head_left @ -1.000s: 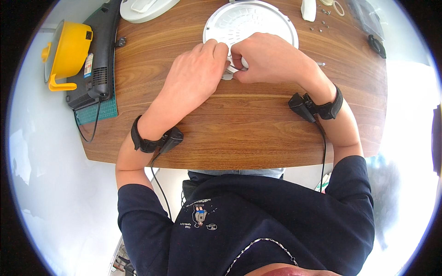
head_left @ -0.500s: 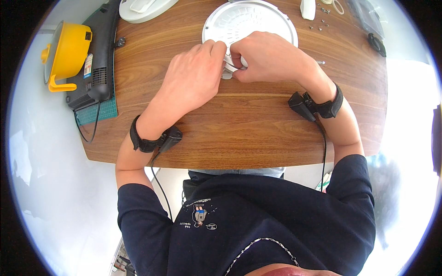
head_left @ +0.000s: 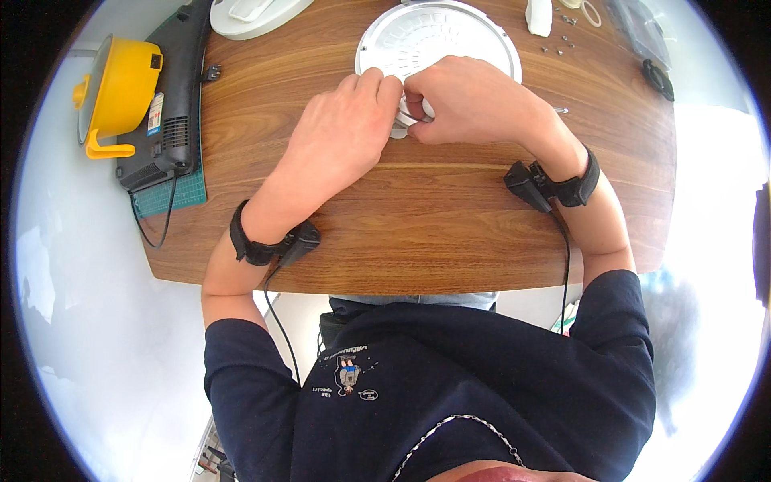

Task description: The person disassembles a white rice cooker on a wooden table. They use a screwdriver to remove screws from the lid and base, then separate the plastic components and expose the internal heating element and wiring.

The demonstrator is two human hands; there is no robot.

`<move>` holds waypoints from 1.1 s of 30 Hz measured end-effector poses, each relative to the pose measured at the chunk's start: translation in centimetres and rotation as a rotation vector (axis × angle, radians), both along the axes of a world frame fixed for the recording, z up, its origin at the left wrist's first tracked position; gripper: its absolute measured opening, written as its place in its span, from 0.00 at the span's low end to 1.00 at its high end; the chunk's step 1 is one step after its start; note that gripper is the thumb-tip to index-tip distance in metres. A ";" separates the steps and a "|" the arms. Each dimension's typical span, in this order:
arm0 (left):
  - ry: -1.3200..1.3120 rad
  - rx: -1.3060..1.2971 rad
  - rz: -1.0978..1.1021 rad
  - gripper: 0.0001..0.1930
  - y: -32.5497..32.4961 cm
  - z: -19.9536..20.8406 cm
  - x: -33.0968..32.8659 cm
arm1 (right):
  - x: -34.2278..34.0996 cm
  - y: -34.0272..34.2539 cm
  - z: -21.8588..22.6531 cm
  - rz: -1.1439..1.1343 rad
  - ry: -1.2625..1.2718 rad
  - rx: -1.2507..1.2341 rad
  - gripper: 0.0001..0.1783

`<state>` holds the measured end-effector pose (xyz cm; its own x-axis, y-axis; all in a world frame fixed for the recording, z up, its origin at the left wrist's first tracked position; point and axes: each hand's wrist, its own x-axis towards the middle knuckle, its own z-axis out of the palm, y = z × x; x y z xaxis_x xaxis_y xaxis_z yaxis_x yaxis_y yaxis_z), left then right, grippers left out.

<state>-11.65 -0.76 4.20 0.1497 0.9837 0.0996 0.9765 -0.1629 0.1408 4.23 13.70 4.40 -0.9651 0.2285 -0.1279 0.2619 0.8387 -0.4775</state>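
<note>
A round white housing [head_left: 418, 36] with a ridged, shiny inner plate lies at the far middle of the table. At its near edge, my left hand [head_left: 345, 120] has its fingers curled together beside a small white tab [head_left: 398, 132]. What sits under those fingers is hidden. My right hand [head_left: 474, 100] comes over the near right rim, thumb and index finger bent in a pinch. Between the hands runs a thin dark line [head_left: 410, 117], perhaps a wire; the fingertips cover most of it. Both hands almost touch.
Several small screws [head_left: 560, 51] lie at the back right, near a white plastic piece [head_left: 539, 18]. A screwdriver tip [head_left: 560, 110] shows beyond my right wrist. At the left, a yellow pot [head_left: 128, 84] stands on a black appliance [head_left: 181, 96]. A white round cover [head_left: 257, 24] lies at the far left.
The whole scene has shifted very slightly to the right at the left side. My left hand has crept a touch toward the right hand; both keep their grip.
</note>
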 end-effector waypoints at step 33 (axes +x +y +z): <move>0.218 0.136 0.012 0.04 0.6 -1.5 0.1 | -0.1 0.0 0.0 0.008 -0.011 0.031 0.10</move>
<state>-11.52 -0.21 2.67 0.1711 0.9652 0.1979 0.9833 -0.1546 -0.0957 4.15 13.68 4.43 -0.9655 0.2250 -0.1313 0.2603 0.8550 -0.4485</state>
